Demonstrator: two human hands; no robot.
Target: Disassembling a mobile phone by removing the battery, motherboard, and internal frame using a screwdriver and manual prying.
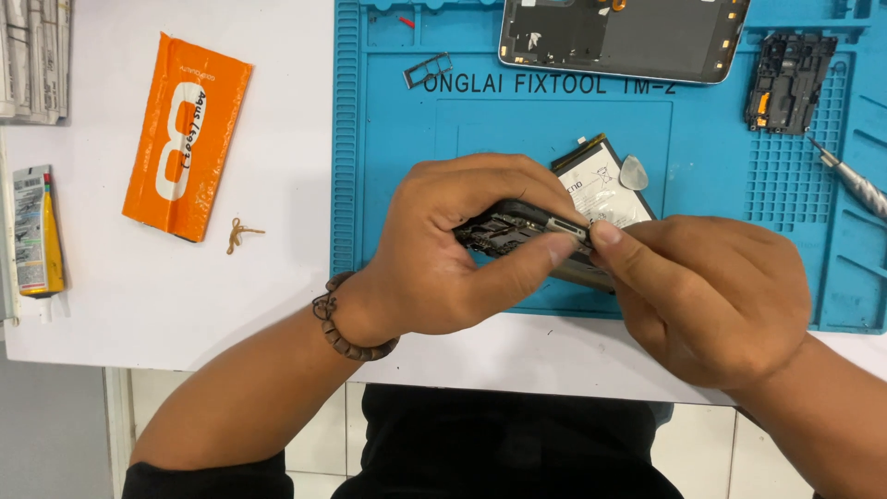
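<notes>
Hands are meeting low over the blue silicone repair mat (pixel 388 185), and the left hand (pixel 443 249) is curling shut around a dark, opened phone frame with exposed circuit parts (pixel 517 231), holding it up on edge just above the mat. The right hand (pixel 711 296) is pinching in from the other side, thumb and forefinger closing on the small silvery part at the frame's end; whether anything loose is sitting between those fingertips is too small to tell. By the look of it, this is the fiddly stage of working a small component at the edge of the frame, and the next move is calling for a steady left grip and a fine, light pull or press from the right fingertips. Just behind the hands, a flat white-and-black battery pack (pixel 601 185) is lying on the mat with a small grey triangular pick (pixel 634 172) touching its far corner. Well out to the left of the left hand, a flat orange rectangular packet with a big white numeral (pixel 185 139) is lying tilted on the white table (pixel 139 296), a tiny brown twisted tie (pixel 240 234) just beside it. Farther left, a yellow-and-grey glue tube (pixel 35 231) is sitting upright along the edge. Beyond the right hand, a black moulded inner cover (pixel 785 83) and a silver screwdriver tip (pixel 855 180) are resting on the mat, and a grey open phone back shell (pixel 619 37) is lying at the far side.
</notes>
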